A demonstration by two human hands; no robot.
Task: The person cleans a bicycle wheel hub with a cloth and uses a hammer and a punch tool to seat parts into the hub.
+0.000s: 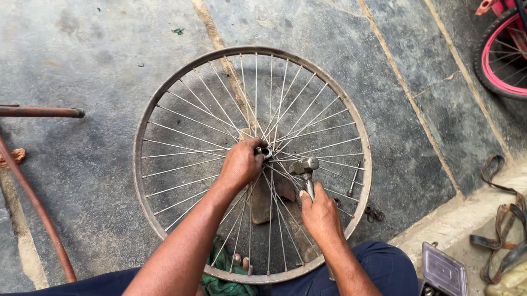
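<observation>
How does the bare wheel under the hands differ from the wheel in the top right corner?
The bare wheel lies flat on the floor, wholly in view, with no tyre on its dull metal rim. The corner wheel is cut off by the picture's edge, has a pink rim and wears a black tyre. Both have thin wire spokes.

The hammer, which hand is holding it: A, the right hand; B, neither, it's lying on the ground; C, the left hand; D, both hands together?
A: the right hand grips the handle of the hammer over the spokes, while the left hand is at the hub of the wheel.
</observation>
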